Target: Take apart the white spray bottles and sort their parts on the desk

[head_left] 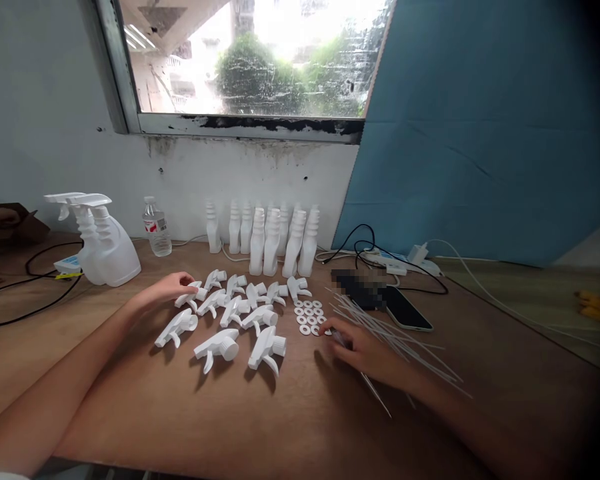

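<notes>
My left hand is closed at the fingertips on a white spray trigger head at the left end of a group of such heads. Around it lie several more trigger heads, such as one near the front. My right hand is closed around a slim, pointed metal tool, whose thin end sticks out below the palm toward me; its exact kind is unclear. The fingertips are beside several white ring washers laid in rows, partly covering some. Thin white tubes lie under and behind the right forearm.
Several white bottles stand against the wall. Left of them are a clear water bottle and white spray bottles with trigger tops. A phone, dark cables and a power strip lie at the right back.
</notes>
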`<state>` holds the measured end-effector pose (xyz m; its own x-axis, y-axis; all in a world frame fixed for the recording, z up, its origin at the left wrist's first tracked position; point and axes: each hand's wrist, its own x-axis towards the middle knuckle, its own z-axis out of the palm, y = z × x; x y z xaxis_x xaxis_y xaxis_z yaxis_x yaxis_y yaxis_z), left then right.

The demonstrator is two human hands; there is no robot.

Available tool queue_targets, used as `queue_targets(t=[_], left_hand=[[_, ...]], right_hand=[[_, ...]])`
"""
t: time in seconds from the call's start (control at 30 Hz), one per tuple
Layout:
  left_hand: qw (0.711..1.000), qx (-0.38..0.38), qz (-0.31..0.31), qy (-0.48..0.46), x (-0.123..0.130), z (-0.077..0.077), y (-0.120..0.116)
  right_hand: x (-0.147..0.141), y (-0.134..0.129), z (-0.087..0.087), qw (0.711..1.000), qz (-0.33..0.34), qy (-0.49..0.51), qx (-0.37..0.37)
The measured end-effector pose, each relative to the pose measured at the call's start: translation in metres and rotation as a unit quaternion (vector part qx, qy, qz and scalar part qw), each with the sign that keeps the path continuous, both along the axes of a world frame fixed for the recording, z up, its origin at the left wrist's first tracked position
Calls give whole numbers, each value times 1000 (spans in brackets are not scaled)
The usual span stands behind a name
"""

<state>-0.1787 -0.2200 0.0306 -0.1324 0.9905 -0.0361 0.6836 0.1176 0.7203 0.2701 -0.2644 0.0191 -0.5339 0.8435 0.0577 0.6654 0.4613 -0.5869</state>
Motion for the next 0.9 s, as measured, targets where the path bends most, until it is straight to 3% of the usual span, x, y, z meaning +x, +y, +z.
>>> queue_targets(t=[0.1, 0.2, 0.33, 0.43, 0.53, 0.6, 0.73, 0.9], left_hand=[[999, -21, -26, 19, 4, 4, -6], [994, 27, -26, 107, 7, 13, -12], [965, 156, 96, 187, -2, 33, -21], [919, 241, 224, 216, -26, 42, -30], [857, 304, 333, 248, -59, 36, -34], [835, 306, 373, 264, -79, 26, -32], [839, 248, 407, 261, -98, 12, -28], [854, 217, 401, 249, -99, 10, -27]], right_hand=[[-7, -10, 1, 999, 16, -37, -6], [-11, -15, 2, 998, 30, -61, 7], [-13, -18, 0, 995, 31, -91, 22], [-14, -18, -2, 994, 30, -102, 32], [-14, -20, -3, 993, 33, -103, 35], [-14, -20, -3, 994, 33, -102, 33], [-12, -20, -5, 995, 33, -93, 34], [-11, -19, -6, 994, 39, -92, 37]])
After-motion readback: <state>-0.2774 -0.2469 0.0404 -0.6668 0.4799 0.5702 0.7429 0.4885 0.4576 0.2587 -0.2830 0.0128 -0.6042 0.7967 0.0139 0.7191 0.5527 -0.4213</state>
